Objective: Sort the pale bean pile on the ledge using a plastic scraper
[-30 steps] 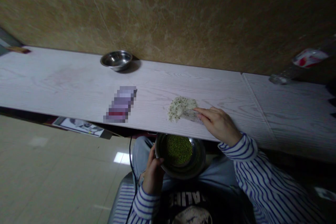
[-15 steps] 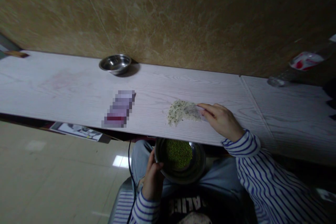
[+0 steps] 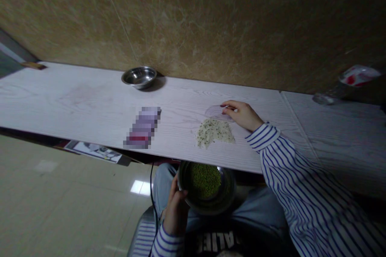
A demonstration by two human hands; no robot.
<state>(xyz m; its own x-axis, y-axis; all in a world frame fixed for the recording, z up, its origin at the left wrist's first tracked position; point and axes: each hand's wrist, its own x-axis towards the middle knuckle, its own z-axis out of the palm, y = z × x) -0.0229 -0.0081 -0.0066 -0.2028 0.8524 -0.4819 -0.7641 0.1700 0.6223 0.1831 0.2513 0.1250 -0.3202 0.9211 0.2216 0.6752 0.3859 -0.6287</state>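
My left hand (image 3: 177, 205) grips the left rim of a metal bowl (image 3: 227, 192), its thumb over the edge. The bowl rests at my lap below the table edge and holds small green beans (image 3: 206, 180), which look like mung beans. My right hand (image 3: 243, 114) is closed on a thin, clear plastic sheet (image 3: 214, 111) with a rounded edge. This sheet is just behind a flat patch of white grains mixed with green beans (image 3: 214, 132), spread on the pale wooden table (image 3: 177, 128). Whether the sheet touches the grains is hard to tell.
An upright-rimmed steel bowl (image 3: 139, 78) stands near the wall. To its front lies a blurred-out flat phone-like object (image 3: 143, 128). A clear bottle with a red label (image 3: 358, 77) is at the back right. A black cable (image 3: 153, 192) hangs by my left leg.
My right hand has moved the plastic sheet from over the right part of the grain patch to behind it, away from me. The left hand keeps holding the bowl. The view has shifted slightly.
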